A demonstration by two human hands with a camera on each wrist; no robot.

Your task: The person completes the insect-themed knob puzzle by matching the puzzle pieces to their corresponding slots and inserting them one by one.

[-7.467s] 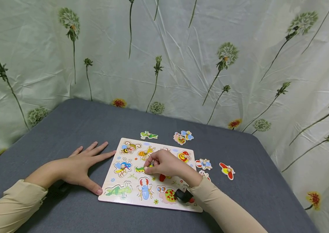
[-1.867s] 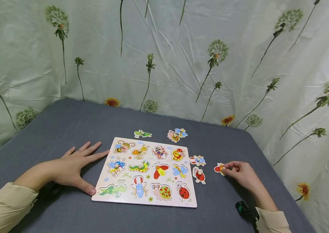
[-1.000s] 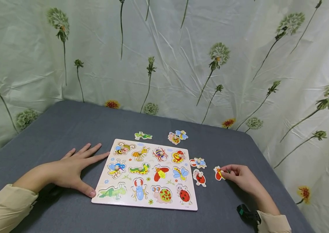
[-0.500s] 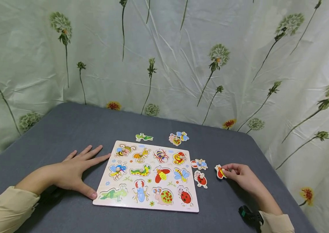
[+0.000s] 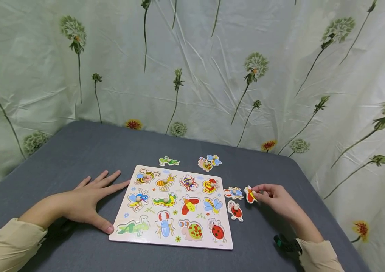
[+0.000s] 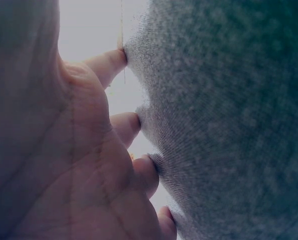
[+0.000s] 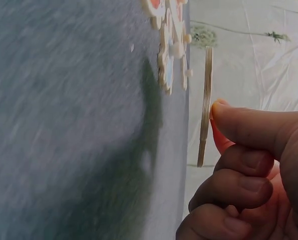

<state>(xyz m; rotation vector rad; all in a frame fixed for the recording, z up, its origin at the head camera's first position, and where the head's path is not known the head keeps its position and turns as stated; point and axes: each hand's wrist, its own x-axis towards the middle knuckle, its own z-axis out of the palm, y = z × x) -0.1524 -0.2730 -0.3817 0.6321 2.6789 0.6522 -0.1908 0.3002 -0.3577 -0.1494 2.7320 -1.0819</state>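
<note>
My right hand [image 5: 277, 198] pinches a red and yellow insect puzzle piece [image 5: 249, 195] between thumb and index finger. In the right wrist view that piece [image 7: 207, 107] shows edge-on, lifted off the cloth. My left hand [image 5: 88, 200] lies spread on the table, thumb and index fingertips at the left edge of the wooden puzzle board [image 5: 158, 241]. Knobbed pieces such as the caterpillar [image 5: 165, 200] and spider [image 5: 189, 183] sit in the board. A firefly recess [image 5: 190, 205] in red and yellow has no knob. The left wrist view shows the palm [image 6: 78, 165] and fingertips against the cloth.
Right of the board lie a stag beetle piece [image 5: 233, 193] and a ladybird piece [image 5: 235, 210]. Behind it are a grasshopper piece [image 5: 169, 161], a snail piece [image 5: 205, 164] and a dragonfly-like piece [image 5: 214, 160]. Grey cloth [image 5: 87, 143] covers the table before a floral curtain.
The right hand left the caterpillar on the board, reached to the red and yellow piece at the right, picked it up and moved it left towards the board. The left hand stays put.
</note>
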